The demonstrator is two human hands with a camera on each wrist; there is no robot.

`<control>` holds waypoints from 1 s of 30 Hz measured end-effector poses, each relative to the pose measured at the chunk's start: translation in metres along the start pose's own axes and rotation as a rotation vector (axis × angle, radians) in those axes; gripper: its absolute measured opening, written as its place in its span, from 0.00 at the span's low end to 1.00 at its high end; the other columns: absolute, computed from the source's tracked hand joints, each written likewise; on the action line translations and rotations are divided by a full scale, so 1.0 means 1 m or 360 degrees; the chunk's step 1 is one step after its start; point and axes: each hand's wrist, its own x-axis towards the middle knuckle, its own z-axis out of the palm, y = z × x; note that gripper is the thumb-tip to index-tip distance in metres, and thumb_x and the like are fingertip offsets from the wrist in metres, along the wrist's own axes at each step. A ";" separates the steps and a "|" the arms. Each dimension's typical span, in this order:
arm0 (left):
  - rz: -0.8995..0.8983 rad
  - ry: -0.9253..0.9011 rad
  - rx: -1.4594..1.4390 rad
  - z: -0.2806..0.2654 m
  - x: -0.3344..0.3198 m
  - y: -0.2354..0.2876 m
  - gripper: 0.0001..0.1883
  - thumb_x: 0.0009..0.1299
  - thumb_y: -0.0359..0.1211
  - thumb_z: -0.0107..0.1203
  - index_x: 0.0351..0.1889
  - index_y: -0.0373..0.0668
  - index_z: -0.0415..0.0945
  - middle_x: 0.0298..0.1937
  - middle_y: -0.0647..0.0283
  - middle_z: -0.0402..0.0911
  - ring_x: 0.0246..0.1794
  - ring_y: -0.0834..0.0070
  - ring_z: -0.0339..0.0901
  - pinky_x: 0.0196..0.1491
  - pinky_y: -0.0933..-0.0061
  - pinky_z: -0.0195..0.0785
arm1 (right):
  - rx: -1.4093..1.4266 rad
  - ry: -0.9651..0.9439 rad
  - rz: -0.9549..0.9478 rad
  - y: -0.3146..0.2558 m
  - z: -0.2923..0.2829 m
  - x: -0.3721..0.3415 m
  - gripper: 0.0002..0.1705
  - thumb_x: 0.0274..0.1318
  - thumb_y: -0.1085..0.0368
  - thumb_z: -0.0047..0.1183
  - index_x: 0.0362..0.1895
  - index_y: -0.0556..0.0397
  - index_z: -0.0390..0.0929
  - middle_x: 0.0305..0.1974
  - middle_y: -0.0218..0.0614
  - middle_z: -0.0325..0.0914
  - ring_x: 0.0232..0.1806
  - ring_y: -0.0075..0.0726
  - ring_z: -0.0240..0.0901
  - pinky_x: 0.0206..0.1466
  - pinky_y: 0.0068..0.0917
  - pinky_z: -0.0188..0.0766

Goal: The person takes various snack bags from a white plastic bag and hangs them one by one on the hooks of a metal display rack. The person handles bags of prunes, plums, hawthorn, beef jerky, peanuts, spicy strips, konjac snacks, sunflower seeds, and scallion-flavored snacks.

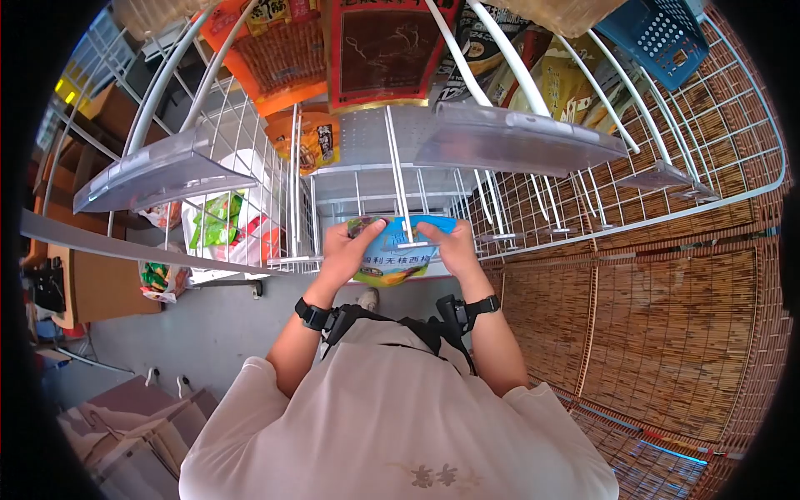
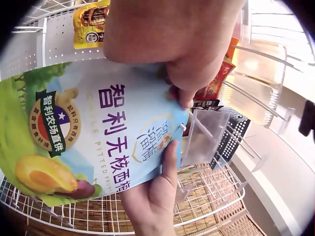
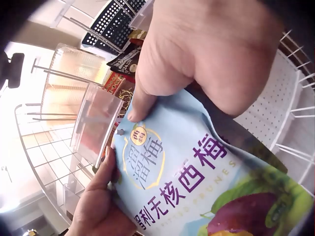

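Both hands hold a light-blue and green bag of pitted prunes by its top edge, in front of the wire rack. My left hand pinches one top corner, thumb on the printed front; my right hand pinches the other the same way. In the left wrist view the bag shows its printed front, with the left hand above and the right hand below. A small grey hook end shows at the bag's top, between the thumbs in the right wrist view.
White hooks with clear label holders jut toward me. Orange packs and a red-edged pack hang behind. A blue basket sits upper right. Woven blinds stand right; a cardboard box is left.
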 end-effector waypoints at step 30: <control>0.0613 0.1494 0.0544 0.050 0.194 -0.052 0.35 0.63 0.36 0.56 0.57 0.16 0.52 0.57 0.29 0.60 0.59 0.44 0.59 0.64 0.57 0.48 | 0.0130 0.1285 0.0326 0.132 -0.018 -0.325 0.11 0.56 0.69 0.54 0.43 0.59 0.76 0.38 0.35 0.80 0.40 0.24 0.74 0.46 0.21 0.69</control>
